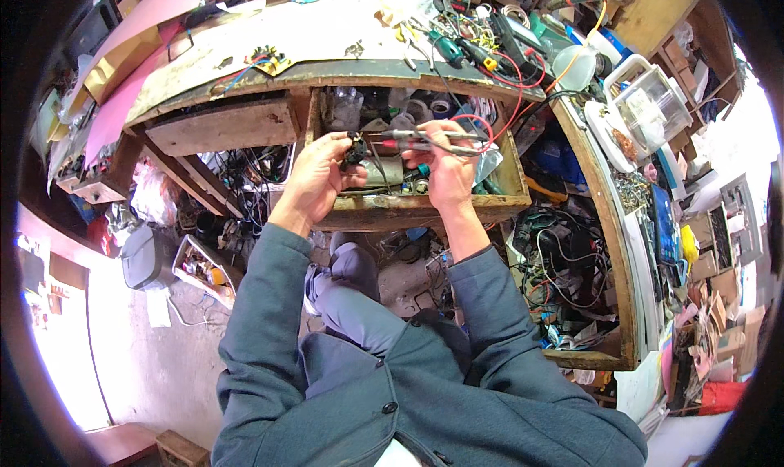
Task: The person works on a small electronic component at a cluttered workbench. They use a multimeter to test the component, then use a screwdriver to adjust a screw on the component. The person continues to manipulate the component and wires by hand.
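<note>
My left hand [320,177] is closed on a small black part [357,151], held up between thumb and fingers over an open wooden drawer [425,212]. What kind of part it is I cannot make out. Opposite it, my right hand [449,166] grips a pair of test probes [398,135], one with a red tip end. Their points reach left toward the black part; whether they touch it is too small to tell. A red lead [491,132] loops from the probes up to the bench. Beneath both hands, the drawer holds a pale cylinder [384,171] and assorted small parts.
On the bench top [327,46] ahead lie a small circuit board with wires [268,61], a dark green screwdriver [446,49] and tangled cables. A clear plastic box [652,111] stands at the right. Cables [563,259] fill a lower compartment. A grey bin [147,257] sits at the left.
</note>
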Tool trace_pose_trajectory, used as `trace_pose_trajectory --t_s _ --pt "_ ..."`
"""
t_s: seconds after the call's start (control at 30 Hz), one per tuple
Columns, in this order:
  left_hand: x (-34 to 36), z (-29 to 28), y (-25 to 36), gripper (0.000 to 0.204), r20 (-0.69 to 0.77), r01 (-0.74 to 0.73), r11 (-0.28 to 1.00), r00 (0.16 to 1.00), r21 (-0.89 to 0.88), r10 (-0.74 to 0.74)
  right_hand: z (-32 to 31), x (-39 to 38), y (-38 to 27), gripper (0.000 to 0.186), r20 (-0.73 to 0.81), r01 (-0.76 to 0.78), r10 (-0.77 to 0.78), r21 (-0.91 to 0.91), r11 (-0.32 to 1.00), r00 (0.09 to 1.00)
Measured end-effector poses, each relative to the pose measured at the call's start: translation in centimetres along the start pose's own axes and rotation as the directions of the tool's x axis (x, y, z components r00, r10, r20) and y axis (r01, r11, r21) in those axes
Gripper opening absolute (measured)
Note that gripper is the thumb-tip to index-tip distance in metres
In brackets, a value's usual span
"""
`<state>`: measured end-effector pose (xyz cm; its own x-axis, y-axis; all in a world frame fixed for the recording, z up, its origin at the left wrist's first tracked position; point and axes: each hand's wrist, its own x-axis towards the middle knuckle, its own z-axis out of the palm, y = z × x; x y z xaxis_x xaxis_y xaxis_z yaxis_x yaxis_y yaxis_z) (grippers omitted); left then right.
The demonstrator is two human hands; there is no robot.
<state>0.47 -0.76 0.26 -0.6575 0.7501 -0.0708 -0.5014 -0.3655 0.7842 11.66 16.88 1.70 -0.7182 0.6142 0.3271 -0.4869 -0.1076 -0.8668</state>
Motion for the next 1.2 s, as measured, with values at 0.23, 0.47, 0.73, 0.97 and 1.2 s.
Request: trace_pose_trajectory --t_s 0.23,0.47,0.73,0.97,1.2 --pt "0.2 0.1 -0.1 0.027 0.040 -0.044 0.999 0.998 -0.016 0.045 -0.8 1.5 -1.0 0.016 -0.181 -0.116 0.084 -0.171 0.978 0.980" --pt "0.0 0.9 0.1 0.028 0.017 -0.051 0.999 0.999 0.004 0.051 -5.5 6.2 -6.4 0.034 0.026 -0.031 0.454 -0.992 0.119 0.890" --pt "-0.1 0.8 0.1 0.022 0.037 -0.060 0.998 0.998 0.010 0.060 -2.7 3.7 -10.5 0.035 -0.162 0.063 0.600 -0.940 -0.336 0.784" --pt "-0.1 0.7 0.2 0.019 0.028 -0.058 0.998 0.998 -0.020 0.058 0.3 3.7 -2.5 0.027 0.437 0.422 0.409 -0.897 0.130 0.801" --pt "-0.3 0.9 0.5 0.018 0.063 -0.074 0.996 0.995 -0.048 0.076 1.6 4.5 3.5 0.028 0.309 0.359 0.463 -0.933 -0.023 0.831"
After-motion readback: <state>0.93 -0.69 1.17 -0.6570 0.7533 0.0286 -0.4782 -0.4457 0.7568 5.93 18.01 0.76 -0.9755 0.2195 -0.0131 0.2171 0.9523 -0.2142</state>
